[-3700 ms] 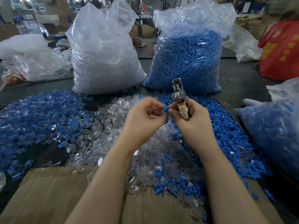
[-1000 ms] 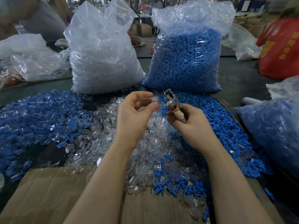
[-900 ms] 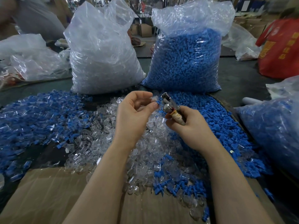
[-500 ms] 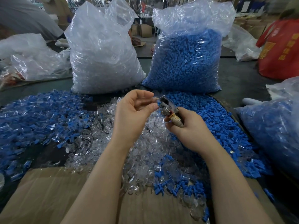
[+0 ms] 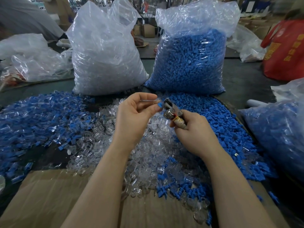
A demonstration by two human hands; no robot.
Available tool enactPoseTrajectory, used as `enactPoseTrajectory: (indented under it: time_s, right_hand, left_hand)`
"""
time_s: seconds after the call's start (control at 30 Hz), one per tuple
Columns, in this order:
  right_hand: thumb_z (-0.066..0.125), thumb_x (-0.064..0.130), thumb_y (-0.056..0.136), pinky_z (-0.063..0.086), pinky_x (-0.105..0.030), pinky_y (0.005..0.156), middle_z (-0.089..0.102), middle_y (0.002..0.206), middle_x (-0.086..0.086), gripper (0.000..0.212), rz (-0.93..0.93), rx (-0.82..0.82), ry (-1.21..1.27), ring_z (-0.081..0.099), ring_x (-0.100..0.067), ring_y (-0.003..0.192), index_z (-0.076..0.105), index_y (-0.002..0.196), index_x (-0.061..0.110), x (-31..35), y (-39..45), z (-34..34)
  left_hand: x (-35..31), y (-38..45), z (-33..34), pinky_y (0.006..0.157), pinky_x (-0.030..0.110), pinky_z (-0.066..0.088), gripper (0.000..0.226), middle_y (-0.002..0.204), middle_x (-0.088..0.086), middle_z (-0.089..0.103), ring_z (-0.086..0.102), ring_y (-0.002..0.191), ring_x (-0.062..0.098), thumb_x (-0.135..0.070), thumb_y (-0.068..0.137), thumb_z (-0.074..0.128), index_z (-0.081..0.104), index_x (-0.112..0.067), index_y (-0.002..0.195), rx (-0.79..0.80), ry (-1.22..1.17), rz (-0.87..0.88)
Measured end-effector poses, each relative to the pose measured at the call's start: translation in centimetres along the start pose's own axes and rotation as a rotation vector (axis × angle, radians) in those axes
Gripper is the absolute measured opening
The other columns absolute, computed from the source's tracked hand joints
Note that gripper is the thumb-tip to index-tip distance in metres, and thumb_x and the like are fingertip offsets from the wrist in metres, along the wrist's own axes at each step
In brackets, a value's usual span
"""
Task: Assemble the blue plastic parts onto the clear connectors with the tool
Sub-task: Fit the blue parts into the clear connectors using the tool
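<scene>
**Crowded dark worktable, hands raised over the parts**

Dark tabletop (image 5: 243, 79) is left bare only in strips. At left, assembled blue-and-clear pieces (image 5: 36, 119) are spread; a cardboard sheet (image 5: 49, 198) covers the near edge. Centrally, clear connectors (image 5: 98, 134) are heaped. A connector with a blue part (image 5: 159, 105) is pinched by the left hand (image 5: 133, 119); the metal tool (image 5: 172, 112) is gripped by the right hand (image 5: 195, 134). Loose blue parts (image 5: 230, 132) are piled rightward.

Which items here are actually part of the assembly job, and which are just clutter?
In the job:
- left hand pinching a clear connector with a blue part
- right hand gripping the tool
- loose clear connectors
- loose blue parts

Lying about:
- red bag
- cardboard sheet
- crumpled plastic bags
</scene>
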State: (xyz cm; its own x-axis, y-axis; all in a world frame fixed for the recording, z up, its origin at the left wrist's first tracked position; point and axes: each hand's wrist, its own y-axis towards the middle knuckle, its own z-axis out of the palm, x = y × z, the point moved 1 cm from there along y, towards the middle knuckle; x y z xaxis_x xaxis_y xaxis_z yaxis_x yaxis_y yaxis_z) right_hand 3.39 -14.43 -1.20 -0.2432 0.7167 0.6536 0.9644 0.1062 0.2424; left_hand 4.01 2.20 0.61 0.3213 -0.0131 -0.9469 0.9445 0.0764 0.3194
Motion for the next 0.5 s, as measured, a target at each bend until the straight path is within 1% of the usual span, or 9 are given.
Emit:
enactPoseTrajectory:
  time_s: [0.1,0.17,0.27,0.37,0.5]
  right_hand:
    - [0.056,0.013,0.082,0.050,-0.050,0.063,0.063,0.073,-0.005,0.008,-0.002,-0.026,-0.036,0.055,-0.028,0.068,0.062,0.088,0.015,-0.06,0.05,-0.05]
    - [0.056,0.014,0.081,0.051,-0.049,0.064,0.063,0.074,-0.003,0.012,0.007,-0.004,-0.031,0.056,-0.027,0.069,0.061,0.091,0.018,-0.06,0.04,-0.03]
    - [0.052,0.021,0.076,0.052,-0.047,0.066,0.065,0.080,0.000,0.022,0.021,0.042,0.014,0.057,-0.025,0.072,0.060,0.096,0.023,0.19,0.00,0.14]
    - [0.049,0.028,0.070,0.051,-0.047,0.066,0.062,0.077,0.003,0.030,0.041,0.041,0.097,0.055,-0.023,0.069,0.059,0.098,0.025,0.34,-0.04,0.14]
    - [0.052,0.024,0.074,0.051,-0.048,0.070,0.063,0.082,0.003,0.027,0.016,0.058,0.079,0.057,-0.023,0.074,0.058,0.101,0.025,0.28,0.01,0.03]
  left_hand:
    - [-0.14,0.03,-0.05,0.078,0.022,0.056,0.025,0.088,0.002,0.077,0.074,0.087,0.016,0.001,0.079,0.076,0.068,-0.013,0.098,0.000,-0.033,-0.001]
    - [-0.15,0.03,-0.07,0.079,0.023,0.056,0.026,0.088,0.000,0.077,0.074,0.088,0.014,0.000,0.080,0.075,0.068,-0.015,0.100,0.006,-0.024,-0.010]
    - [-0.18,0.12,-0.25,0.081,0.024,0.057,0.028,0.088,-0.002,0.077,0.074,0.088,0.012,0.001,0.081,0.075,0.068,-0.017,0.101,0.004,-0.001,-0.015]
    - [-0.27,0.19,-0.27,0.078,0.020,0.056,0.031,0.089,-0.003,0.077,0.073,0.088,0.009,0.004,0.082,0.073,0.066,-0.019,0.101,0.007,0.029,-0.002]
    - [-0.35,0.06,-0.14,0.078,0.019,0.056,0.033,0.090,-0.005,0.077,0.073,0.088,0.008,0.005,0.083,0.072,0.065,-0.020,0.104,0.020,0.060,0.015]
